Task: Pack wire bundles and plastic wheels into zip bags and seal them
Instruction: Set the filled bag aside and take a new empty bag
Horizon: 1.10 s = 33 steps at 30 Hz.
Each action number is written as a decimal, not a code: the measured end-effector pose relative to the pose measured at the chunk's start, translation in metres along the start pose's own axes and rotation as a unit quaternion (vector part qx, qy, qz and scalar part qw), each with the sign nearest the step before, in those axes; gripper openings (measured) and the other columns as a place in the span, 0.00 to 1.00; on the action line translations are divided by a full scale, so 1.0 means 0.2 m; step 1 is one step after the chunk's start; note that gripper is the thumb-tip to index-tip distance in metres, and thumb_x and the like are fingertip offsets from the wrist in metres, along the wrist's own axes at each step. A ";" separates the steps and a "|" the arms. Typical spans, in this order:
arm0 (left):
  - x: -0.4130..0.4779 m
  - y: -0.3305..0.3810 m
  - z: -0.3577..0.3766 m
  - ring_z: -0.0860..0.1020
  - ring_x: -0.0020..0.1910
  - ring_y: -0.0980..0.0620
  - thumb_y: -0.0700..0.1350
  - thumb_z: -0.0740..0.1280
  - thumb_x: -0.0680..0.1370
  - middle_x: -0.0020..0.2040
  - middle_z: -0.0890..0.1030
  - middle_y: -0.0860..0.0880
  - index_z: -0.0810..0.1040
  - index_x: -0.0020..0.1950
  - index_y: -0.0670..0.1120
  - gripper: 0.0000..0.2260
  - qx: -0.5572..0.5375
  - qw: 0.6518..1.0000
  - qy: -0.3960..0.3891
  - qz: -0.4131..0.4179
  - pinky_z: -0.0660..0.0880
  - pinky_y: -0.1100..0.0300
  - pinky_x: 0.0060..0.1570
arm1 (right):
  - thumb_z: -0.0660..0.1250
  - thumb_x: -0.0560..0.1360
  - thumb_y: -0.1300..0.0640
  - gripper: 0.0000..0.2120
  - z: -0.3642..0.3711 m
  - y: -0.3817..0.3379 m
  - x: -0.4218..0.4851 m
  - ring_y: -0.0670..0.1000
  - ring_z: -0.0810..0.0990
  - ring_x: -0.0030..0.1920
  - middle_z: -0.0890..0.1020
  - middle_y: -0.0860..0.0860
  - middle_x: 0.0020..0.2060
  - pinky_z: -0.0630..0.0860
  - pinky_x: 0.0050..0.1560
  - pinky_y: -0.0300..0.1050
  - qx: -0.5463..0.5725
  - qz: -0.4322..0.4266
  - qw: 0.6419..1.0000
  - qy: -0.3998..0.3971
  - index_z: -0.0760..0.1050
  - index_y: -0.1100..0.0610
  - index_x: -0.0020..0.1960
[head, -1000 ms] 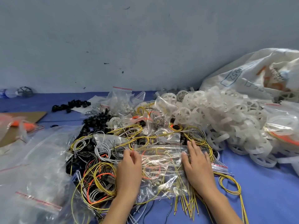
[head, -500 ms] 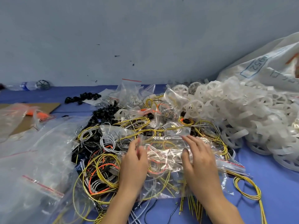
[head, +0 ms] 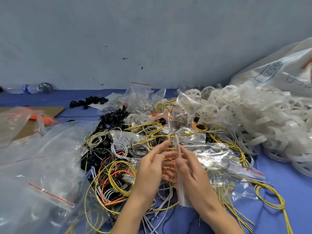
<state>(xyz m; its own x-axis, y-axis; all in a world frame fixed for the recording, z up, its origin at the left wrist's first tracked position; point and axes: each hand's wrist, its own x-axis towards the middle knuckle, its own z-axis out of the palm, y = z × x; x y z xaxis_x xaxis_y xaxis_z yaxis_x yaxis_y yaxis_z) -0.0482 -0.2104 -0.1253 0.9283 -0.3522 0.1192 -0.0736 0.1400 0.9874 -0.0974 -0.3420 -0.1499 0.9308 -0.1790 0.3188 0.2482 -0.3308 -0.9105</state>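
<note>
Pinching thin zip bag [head: 177,144] edge-on over wire bundles [head: 116,179], right hand [head: 192,176] is gripping it; left hand [head: 150,169] is hovering at 9 o'clock, fingers loosely straight. Plastic wheels [head: 244,115] are lying at 2 o'clock. Risk: slick film slipping, tangled wires snagging.

yellow, orange and white wire bundles [head: 118,179] sprawl tangled at the middle of the bench [head: 287,179], translucent plastic wheels [head: 253,119] heap toward its right edge, one clear zip bag [head: 180,168] stands edge-on above the wires, and red-striped zip bags [head: 42,166] lie flat left.
</note>
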 end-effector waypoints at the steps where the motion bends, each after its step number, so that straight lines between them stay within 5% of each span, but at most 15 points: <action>1: 0.00 0.00 0.01 0.84 0.50 0.50 0.41 0.57 0.80 0.53 0.85 0.49 0.78 0.63 0.52 0.16 0.008 1.000 -0.025 0.009 0.79 0.62 0.39 | 0.59 0.76 0.30 0.24 -0.01 -0.01 0.00 0.44 0.77 0.64 0.77 0.39 0.63 0.78 0.59 0.46 0.037 0.006 0.999 -0.001 0.68 0.35 0.70; 4: -0.03 -0.02 0.06 0.82 0.55 0.53 0.39 0.58 0.78 0.54 0.84 0.52 0.81 0.60 0.52 0.17 0.058 0.996 -0.062 0.038 0.80 0.62 0.48 | 0.64 0.77 0.40 0.14 -0.03 -0.02 0.01 0.42 0.80 0.56 0.81 0.42 0.54 0.76 0.52 0.37 0.040 0.026 0.998 0.045 0.76 0.36 0.62; 8: -0.03 -0.06 0.05 0.80 0.46 0.58 0.45 0.57 0.79 0.49 0.83 0.62 0.78 0.57 0.60 0.15 0.254 0.962 0.025 0.100 0.77 0.58 0.43 | 0.62 0.82 0.54 0.11 -0.06 -0.02 0.02 0.45 0.82 0.39 0.85 0.50 0.44 0.77 0.38 0.37 0.120 0.089 0.981 0.128 0.83 0.43 0.51; 15: -0.02 -0.13 0.02 0.71 0.56 0.63 0.45 0.56 0.81 0.53 0.76 0.64 0.75 0.62 0.57 0.14 0.445 0.888 0.064 0.102 0.70 0.57 0.61 | 0.57 0.84 0.52 0.16 -0.16 -0.04 0.04 0.42 0.69 0.31 0.69 0.45 0.32 0.68 0.31 0.30 0.169 0.084 0.935 0.299 0.84 0.46 0.52; 22: 0.00 -0.13 0.06 0.71 0.55 0.62 0.51 0.53 0.81 0.55 0.78 0.63 0.75 0.63 0.57 0.15 0.512 0.847 0.074 0.122 0.62 0.63 0.59 | 0.56 0.84 0.50 0.17 -0.19 -0.06 0.05 0.46 0.69 0.32 0.69 0.47 0.32 0.69 0.32 0.37 0.168 0.063 0.924 0.338 0.84 0.47 0.53; 27: 0.10 -0.12 0.17 0.74 0.55 0.54 0.53 0.54 0.81 0.56 0.80 0.58 0.74 0.65 0.58 0.16 0.581 0.802 0.049 0.131 0.62 0.56 0.54 | 0.56 0.84 0.50 0.16 -0.19 -0.08 0.05 0.45 0.69 0.32 0.70 0.45 0.30 0.68 0.34 0.40 0.167 0.070 0.930 0.321 0.83 0.47 0.54; 30: 0.14 -0.14 0.22 0.73 0.57 0.53 0.52 0.55 0.81 0.59 0.79 0.56 0.74 0.66 0.57 0.16 0.578 0.808 0.030 0.108 0.62 0.54 0.57 | 0.55 0.84 0.50 0.16 -0.19 -0.08 0.04 0.44 0.71 0.32 0.72 0.48 0.32 0.70 0.37 0.40 0.163 0.069 0.936 0.304 0.83 0.46 0.56; 33: 0.14 -0.14 0.21 0.73 0.60 0.60 0.48 0.56 0.82 0.62 0.77 0.59 0.75 0.66 0.55 0.15 0.459 0.876 0.062 0.133 0.67 0.56 0.64 | 0.56 0.84 0.50 0.16 -0.18 -0.08 0.04 0.43 0.72 0.33 0.75 0.44 0.32 0.71 0.37 0.40 0.154 0.060 0.942 0.294 0.83 0.44 0.54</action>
<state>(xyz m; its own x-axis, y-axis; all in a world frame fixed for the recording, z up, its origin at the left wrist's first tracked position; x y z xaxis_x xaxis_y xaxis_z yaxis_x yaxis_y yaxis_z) -0.0359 -0.2638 -0.1451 0.8622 -0.3089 0.4014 -0.5024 -0.6219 0.6007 -0.1042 -0.3714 -0.1235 0.6704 -0.7093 0.2179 0.3016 -0.0079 -0.9534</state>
